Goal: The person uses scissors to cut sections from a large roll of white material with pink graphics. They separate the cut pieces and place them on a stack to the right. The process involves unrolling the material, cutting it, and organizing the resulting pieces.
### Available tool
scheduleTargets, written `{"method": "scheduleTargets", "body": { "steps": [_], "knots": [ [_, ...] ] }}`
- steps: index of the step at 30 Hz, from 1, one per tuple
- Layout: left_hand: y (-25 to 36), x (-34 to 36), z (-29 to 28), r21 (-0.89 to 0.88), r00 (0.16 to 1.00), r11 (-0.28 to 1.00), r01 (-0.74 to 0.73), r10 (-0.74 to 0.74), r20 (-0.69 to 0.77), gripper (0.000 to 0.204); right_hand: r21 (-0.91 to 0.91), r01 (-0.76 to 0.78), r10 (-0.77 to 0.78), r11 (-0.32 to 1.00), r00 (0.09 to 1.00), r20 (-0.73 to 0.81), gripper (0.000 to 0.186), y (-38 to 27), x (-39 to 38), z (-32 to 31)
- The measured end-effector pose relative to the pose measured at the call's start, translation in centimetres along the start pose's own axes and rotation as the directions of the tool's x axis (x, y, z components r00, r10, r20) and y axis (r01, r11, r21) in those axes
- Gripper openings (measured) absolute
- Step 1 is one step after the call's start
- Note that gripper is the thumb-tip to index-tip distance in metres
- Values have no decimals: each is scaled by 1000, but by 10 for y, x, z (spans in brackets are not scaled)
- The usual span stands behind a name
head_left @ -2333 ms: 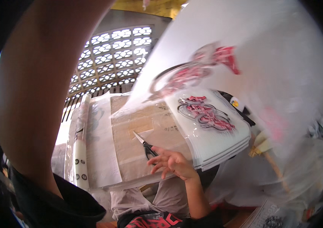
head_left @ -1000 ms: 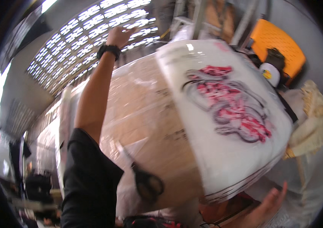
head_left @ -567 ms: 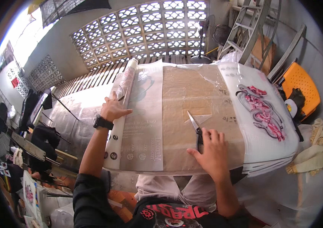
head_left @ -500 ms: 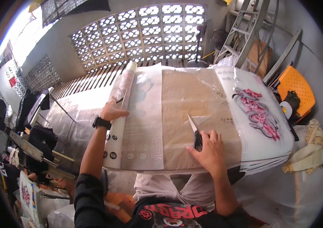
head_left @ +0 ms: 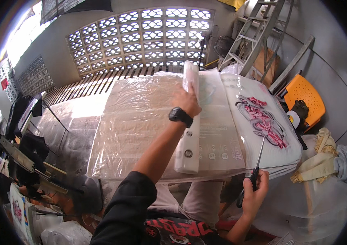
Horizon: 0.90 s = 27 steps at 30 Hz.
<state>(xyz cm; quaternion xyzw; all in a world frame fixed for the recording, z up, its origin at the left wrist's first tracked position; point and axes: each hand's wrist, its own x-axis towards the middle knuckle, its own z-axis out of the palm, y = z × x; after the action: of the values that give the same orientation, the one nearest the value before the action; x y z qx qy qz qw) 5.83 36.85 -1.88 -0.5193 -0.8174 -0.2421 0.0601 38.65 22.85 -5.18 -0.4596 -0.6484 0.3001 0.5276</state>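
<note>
My left hand (head_left: 187, 102), with a black wristwatch, grips the upper half of a roll of printed translucent plastic film (head_left: 188, 157); its fingers are partly blurred. Printed film (head_left: 222, 139) lies flat to the right of the roll, over the stack on the table. My right hand (head_left: 255, 190) is closed round the black handles of a pair of scissors (head_left: 260, 161) at the near edge. Their blades look closed and point away from me. Beyond the tips lies a stack of white sheets (head_left: 238, 102) with a pink and grey design on top.
Clear plastic over brown sheeting (head_left: 128, 122) covers the table's left part. An orange chair (head_left: 306, 100) and a metal stepladder (head_left: 251, 38) stand at the right. Cream cloth (head_left: 318, 159) lies beside the table. Dark-cloth-covered stands (head_left: 35, 143) are on the left.
The roll has shifted right across the table with my left hand, now covering the brown middle strip. My right hand has drawn the scissors off the sheeting, rightward and nearer to me.
</note>
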Motion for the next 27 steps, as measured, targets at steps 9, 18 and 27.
{"method": "scheduleTargets", "body": {
  "steps": [9,18,27],
  "knots": [
    [-122,-41,-47,-174,907,899,-401,417,64,38,125,-2,-11,992,994,107,25,4,-1,8],
    [-210,-164,-164,-102,943,964,244,-211,256,75,786,-536,70,309,837,543,62,-11,6,51],
    [-197,-200,-152,-66,983,981,184,-184,17,60,670,-566,33,480,775,631,60,-5,-15,79]
  ]
}}
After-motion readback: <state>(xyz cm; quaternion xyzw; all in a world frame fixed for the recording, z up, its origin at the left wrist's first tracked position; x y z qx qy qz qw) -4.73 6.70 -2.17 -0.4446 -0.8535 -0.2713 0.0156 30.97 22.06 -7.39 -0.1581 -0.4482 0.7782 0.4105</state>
